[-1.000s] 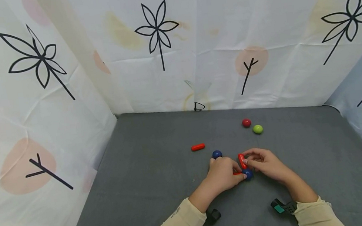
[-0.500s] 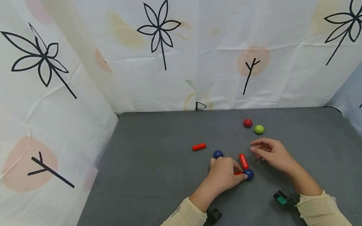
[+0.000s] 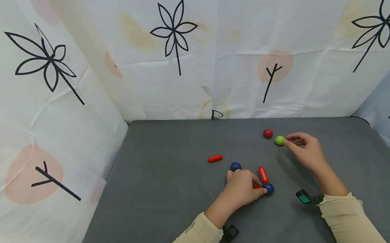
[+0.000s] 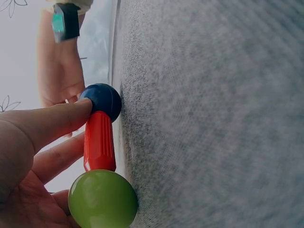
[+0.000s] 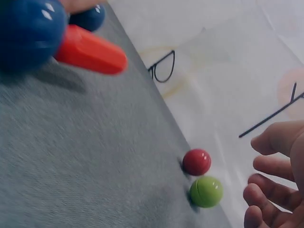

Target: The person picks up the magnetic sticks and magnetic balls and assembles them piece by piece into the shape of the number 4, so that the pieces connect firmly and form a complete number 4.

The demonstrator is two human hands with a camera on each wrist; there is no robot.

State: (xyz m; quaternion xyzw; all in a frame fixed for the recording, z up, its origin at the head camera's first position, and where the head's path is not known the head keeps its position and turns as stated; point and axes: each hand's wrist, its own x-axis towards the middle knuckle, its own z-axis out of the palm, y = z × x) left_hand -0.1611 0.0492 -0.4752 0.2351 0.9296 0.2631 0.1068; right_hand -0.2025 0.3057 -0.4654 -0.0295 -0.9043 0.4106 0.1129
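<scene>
Left hand pinches blue ball; best held steady. Right hand loosely spread, holding nothing; green ball just beside it, better to grasp softly around middle, against rolling.

The right hand is no longer touching the red rod to the near left of the green ball, as it was a second ago. It is moving forward to the right side of the green ball, its fingers coming up just beside it; whether they are touching is unclear.
</scene>
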